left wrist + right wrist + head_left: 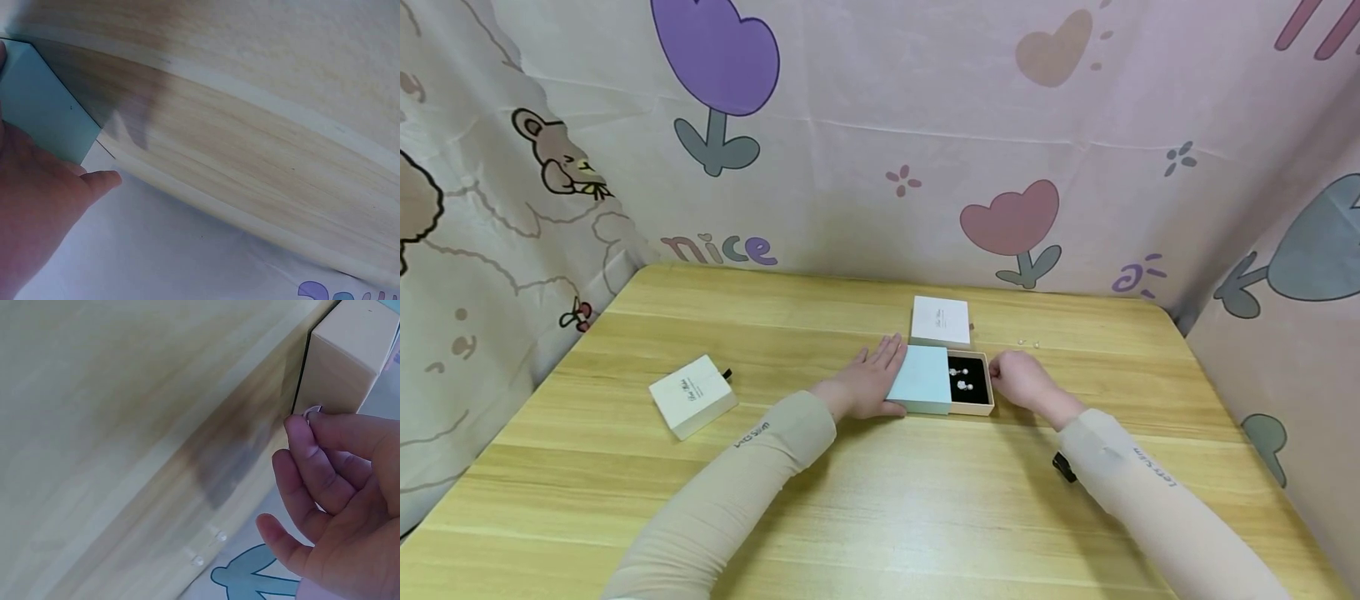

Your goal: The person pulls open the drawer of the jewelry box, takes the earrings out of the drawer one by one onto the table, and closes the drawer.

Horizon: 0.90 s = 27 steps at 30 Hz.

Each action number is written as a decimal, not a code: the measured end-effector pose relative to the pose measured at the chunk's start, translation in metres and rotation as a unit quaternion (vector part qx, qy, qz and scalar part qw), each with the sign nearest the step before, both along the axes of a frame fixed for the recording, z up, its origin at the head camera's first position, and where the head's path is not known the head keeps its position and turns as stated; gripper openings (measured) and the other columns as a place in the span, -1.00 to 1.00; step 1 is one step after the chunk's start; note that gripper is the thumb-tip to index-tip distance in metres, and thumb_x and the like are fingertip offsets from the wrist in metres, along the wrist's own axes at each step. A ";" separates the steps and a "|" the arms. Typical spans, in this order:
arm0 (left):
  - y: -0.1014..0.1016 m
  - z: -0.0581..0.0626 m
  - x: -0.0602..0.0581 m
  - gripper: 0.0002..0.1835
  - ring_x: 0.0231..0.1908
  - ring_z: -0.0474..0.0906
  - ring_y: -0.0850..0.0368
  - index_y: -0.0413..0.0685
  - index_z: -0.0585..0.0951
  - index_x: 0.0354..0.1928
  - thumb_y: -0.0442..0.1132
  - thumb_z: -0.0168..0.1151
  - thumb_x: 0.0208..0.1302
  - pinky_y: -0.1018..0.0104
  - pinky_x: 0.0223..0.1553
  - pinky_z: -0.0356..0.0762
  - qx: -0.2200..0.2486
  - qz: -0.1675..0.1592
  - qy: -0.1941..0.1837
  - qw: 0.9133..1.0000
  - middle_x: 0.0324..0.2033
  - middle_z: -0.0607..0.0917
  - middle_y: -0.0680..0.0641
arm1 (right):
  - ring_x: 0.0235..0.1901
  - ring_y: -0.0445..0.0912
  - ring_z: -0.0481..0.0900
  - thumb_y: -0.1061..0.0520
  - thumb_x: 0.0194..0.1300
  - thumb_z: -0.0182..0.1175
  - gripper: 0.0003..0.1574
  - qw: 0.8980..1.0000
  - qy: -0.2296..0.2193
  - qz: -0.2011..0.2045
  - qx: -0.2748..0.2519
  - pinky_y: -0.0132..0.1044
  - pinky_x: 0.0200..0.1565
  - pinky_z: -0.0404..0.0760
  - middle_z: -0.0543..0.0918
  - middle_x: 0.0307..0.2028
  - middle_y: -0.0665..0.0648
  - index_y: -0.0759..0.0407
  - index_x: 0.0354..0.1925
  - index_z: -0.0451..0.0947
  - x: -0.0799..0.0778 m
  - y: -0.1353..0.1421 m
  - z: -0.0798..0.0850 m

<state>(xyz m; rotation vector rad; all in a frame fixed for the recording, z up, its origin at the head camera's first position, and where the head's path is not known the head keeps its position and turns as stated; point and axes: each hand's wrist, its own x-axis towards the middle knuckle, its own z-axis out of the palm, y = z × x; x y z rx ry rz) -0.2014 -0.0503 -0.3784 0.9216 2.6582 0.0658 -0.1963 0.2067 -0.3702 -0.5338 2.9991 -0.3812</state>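
A person's two hands work at a small gift box on a wood-grain table (pixel 887 517). The box has a pale blue sleeve (pixel 925 375) and a cream drawer (pixel 973 409), which sticks partway out of the sleeve's right end. Black lining fills the drawer, and on it sit small silvery-white pieces (pixel 964 386); they look like earrings, though they are too tiny in view to be certain.

The left hand (pixel 868 383) lies against the sleeve's left end with its fingers extended, touching the box without wrapping round it. The right hand (pixel 1026 382) is at the opposite end, thumb and forefinger pinching a small ribbon tab (pixel 312 411) at the drawer's outer face. The box thus lies between the two hands: the sleeve beside the left palm, the drawer's end right at the right fingertips, the other right fingers loosely bent below the pinch.

Just behind the sleeve stands a white box (pixel 940 321) with printed lettering. A second white box (pixel 692 396), with a black tab (pixel 727 374), is set at an angle well to the left. Beyond the right hand lie two tiny clear pieces (pixel 1037 344). A small black object (pixel 1063 467) shows beside the right sleeve cuff. A cloth printed with tulips (pixel 850 167) hangs behind the table.
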 end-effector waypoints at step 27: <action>0.001 0.001 0.000 0.07 0.46 -0.44 -0.04 -0.20 -0.30 0.45 0.27 0.02 0.24 -0.07 0.42 -0.18 0.002 0.002 -0.007 1.000 0.46 -0.36 -0.19 | -0.47 -0.01 0.59 0.30 0.07 0.22 -0.83 0.982 0.139 0.080 0.101 -0.09 -0.37 0.52 0.70 -0.51 0.09 0.14 -0.59 0.63 -0.005 -0.035 0.001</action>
